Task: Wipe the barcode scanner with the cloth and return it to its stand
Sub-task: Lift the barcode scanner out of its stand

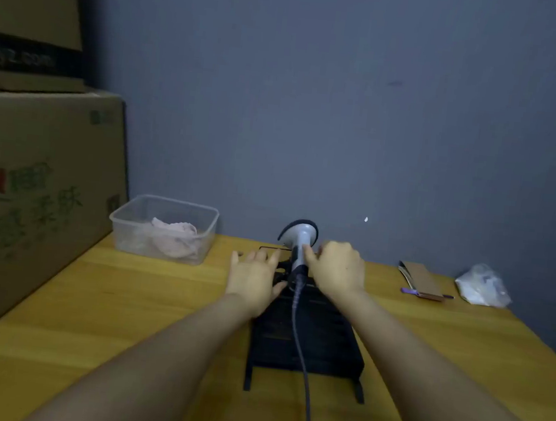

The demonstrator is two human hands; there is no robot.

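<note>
Near the table's (89, 293) far edge, the barcode scanner (298, 246) is gripped by the right hand (335, 268) over its black stand (308, 333), the left hand (254, 276) is held spread beside it, and the cloth (174, 237) is kept in a clear tub (165, 229) toward the far left corner.

Smooth wood table (130, 301), clear plastic tub (165, 229), crumpled cloth (174, 239), cardboard box (31, 191)

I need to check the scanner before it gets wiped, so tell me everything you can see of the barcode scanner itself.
The barcode scanner is light grey plastic with a dark-rimmed, rounded head at the top and a slim handle below. It stands roughly upright on the black stand at the back of the yellow table, near the wall. A grey cable runs from the handle's base toward the camera. The right hand grips the handle; the left hand, open, hovers beside it.
</note>
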